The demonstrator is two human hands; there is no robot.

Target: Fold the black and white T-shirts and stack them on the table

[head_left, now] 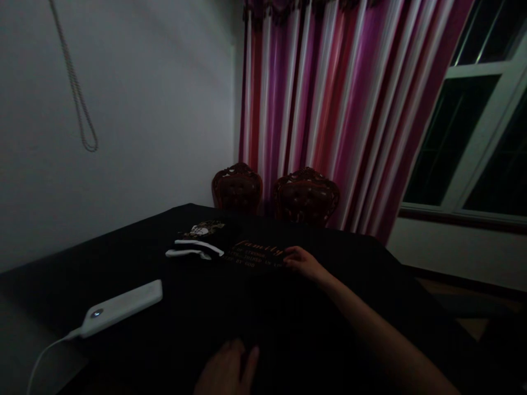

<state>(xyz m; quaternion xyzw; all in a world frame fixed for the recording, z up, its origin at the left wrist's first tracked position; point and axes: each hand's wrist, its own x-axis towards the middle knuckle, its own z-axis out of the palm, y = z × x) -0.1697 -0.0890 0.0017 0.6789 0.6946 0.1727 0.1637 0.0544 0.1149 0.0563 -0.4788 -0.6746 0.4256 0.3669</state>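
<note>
My right hand (303, 264) reaches in over the black cloth, its bent fingers a little apart at the right end of gold lettering (257, 251) that includes the word "family". I see nothing held between those fingers. Low in the view is my left hand (226, 366), thumb standing away from the fingers. Its fingertips fade into the dark cloth, and nothing shows in its grasp. Left of the lettering lie folded dark items with white edges (195, 249). Behind them is a dark patterned piece with a white label (201, 229); its kind is unclear.
A white oblong device (123, 307) with a round button and a white cable (45, 351) lies at the table's left side. Two carved chairs (237, 186) stand beyond the dark table (181, 214). A striped curtain (321, 99) hangs behind, beside a window (465, 137).
</note>
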